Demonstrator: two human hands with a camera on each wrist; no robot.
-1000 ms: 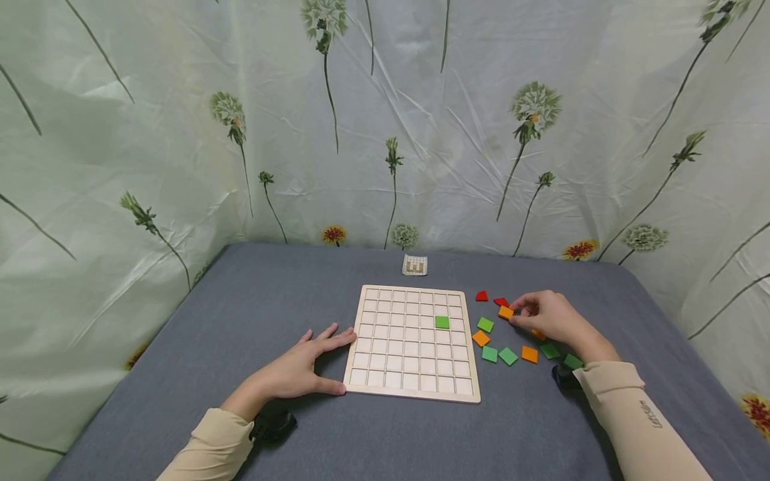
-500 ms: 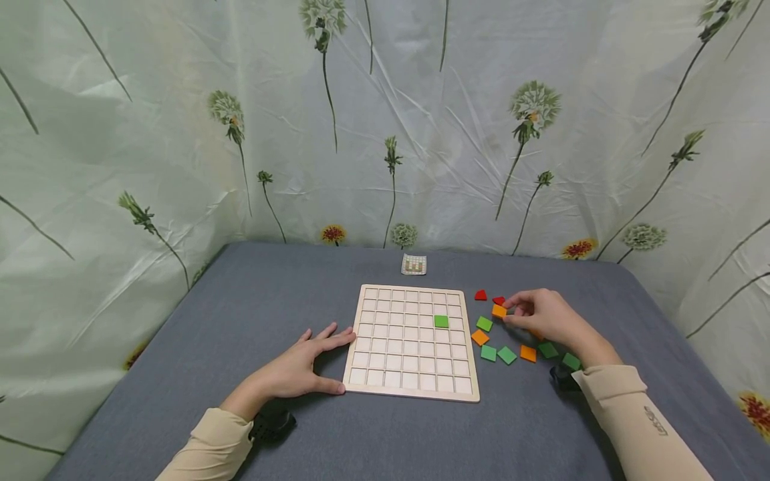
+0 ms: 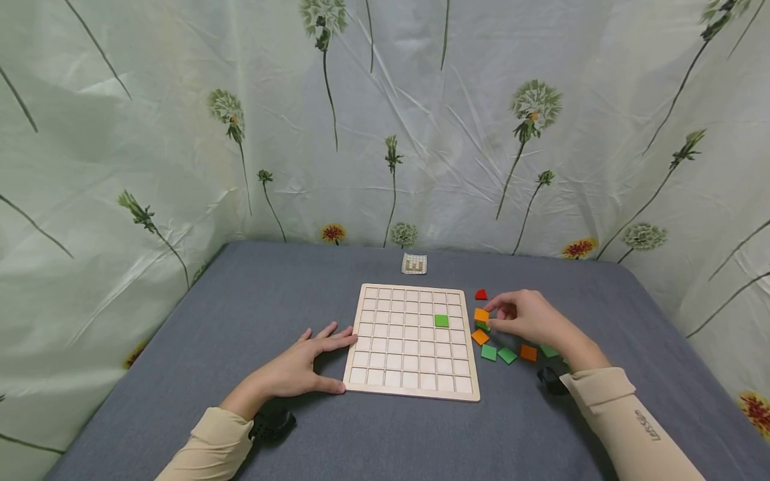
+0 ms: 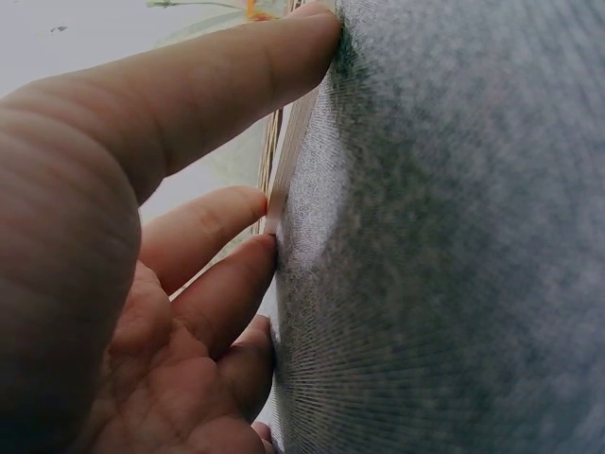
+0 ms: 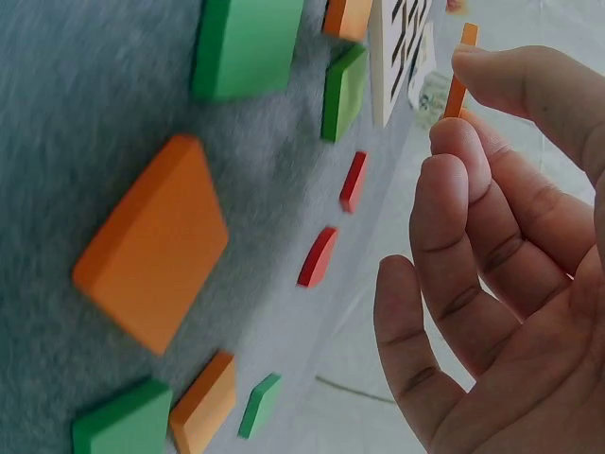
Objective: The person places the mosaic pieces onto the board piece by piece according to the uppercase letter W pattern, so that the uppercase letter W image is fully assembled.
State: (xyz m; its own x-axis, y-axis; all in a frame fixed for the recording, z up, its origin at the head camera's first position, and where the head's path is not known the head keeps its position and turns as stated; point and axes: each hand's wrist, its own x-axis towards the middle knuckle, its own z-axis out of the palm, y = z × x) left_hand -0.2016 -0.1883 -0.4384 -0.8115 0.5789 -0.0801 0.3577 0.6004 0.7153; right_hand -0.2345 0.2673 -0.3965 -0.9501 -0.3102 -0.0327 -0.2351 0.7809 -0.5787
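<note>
Between thumb and fingers my right hand (image 3: 532, 321) pinches a square orange tile (image 3: 481, 314), held above the table just right of the board. The right wrist view shows this orange tile (image 5: 460, 80) edge-on, raised off the cloth. A wooden grid board (image 3: 415, 344) lies flat in the middle, with one green tile (image 3: 442, 321) in a cell toward its upper right. My left hand (image 3: 297, 367) rests at the board's left side, fingers spread, fingertips and thumb touching its edge. In the left wrist view the thumb (image 4: 236, 80) lies near the board's edge.
Loose green tiles (image 3: 507, 355), orange tiles (image 3: 529, 353) and red pieces (image 3: 481, 294) lie right of the board, some partly hidden by the right hand. A small card with a printed grid (image 3: 414, 264) lies behind the board. A flowered curtain (image 3: 385, 120) hangs behind the grey table.
My right hand has moved left with the orange tile, from over the loose pieces to near the board's right edge. The left hand stays in place.
</note>
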